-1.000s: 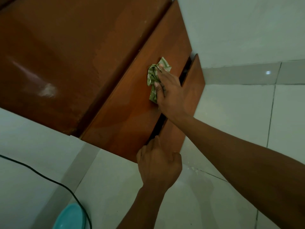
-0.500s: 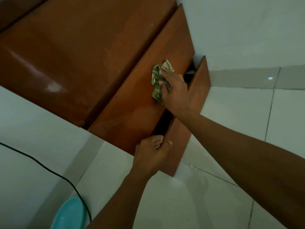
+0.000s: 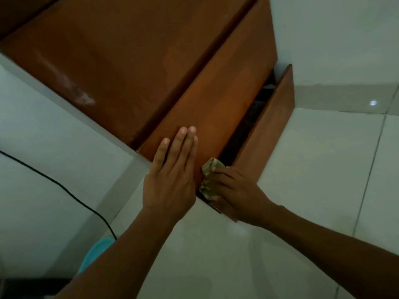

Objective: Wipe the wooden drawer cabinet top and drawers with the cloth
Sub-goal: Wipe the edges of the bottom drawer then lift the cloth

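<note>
The brown wooden drawer cabinet stands against a white wall, seen from above. Its upper drawer front is closed. The lower drawer is pulled out a little, leaving a dark gap. My left hand lies flat, fingers together, on the near end of the upper drawer front. My right hand grips the crumpled green checked cloth and presses it at the near end of the gap, against the lower drawer's top edge.
White floor tiles spread around the cabinet. A black cable runs across the floor at the left. A teal round object lies near my left forearm. Dark items show inside the gap of the lower drawer.
My right hand slid the cloth from the far middle of the upper drawer front down to the near end. My left hand let go of the lower drawer and lies flat on the upper front.
</note>
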Action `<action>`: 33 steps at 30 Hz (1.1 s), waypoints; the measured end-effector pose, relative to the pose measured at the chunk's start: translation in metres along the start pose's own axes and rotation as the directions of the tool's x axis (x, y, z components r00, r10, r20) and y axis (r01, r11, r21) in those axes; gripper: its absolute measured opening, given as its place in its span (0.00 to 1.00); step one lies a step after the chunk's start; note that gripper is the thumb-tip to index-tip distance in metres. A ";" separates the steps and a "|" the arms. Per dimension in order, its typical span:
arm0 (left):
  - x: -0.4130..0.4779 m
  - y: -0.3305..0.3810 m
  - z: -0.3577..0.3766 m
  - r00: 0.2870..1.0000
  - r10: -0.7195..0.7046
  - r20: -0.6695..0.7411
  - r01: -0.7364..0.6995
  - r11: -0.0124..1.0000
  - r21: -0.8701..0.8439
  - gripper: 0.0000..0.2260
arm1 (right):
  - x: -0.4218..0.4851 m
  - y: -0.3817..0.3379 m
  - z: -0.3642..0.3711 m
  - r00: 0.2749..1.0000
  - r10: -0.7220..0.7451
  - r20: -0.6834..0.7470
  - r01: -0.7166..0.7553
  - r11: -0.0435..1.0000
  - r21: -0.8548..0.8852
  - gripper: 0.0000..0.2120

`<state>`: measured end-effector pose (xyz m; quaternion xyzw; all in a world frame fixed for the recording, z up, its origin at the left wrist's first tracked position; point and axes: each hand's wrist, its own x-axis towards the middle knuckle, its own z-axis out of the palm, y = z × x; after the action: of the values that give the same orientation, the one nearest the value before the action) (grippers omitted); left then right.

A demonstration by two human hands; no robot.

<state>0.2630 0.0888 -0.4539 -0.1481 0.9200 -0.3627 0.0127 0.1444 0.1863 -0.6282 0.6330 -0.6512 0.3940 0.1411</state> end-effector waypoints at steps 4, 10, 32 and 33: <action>0.016 0.014 -0.001 1.000 -0.019 -0.015 0.019 1.000 0.007 0.29 | -0.010 0.011 0.001 0.994 -0.070 0.081 0.071 0.998 0.002 0.25; 0.064 0.019 -0.006 0.998 0.026 -0.059 -0.024 0.999 0.036 0.31 | -0.005 0.050 0.004 0.993 -0.115 0.016 0.116 0.992 -0.048 0.27; 0.088 0.023 -0.004 0.982 0.112 -0.149 -0.095 0.988 0.118 0.31 | 0.070 0.206 -0.050 0.941 0.221 -0.258 -0.251 0.964 -0.087 0.19; 0.088 0.023 -0.004 0.982 0.113 -0.153 -0.095 0.988 0.121 0.31 | 0.076 0.201 -0.049 0.894 0.299 -0.334 -0.327 0.945 -0.028 0.21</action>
<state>0.1720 0.0827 -0.4595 -0.0693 0.9025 -0.4237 -0.0334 -0.0715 0.1429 -0.6118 0.4396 -0.7281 0.4832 0.2077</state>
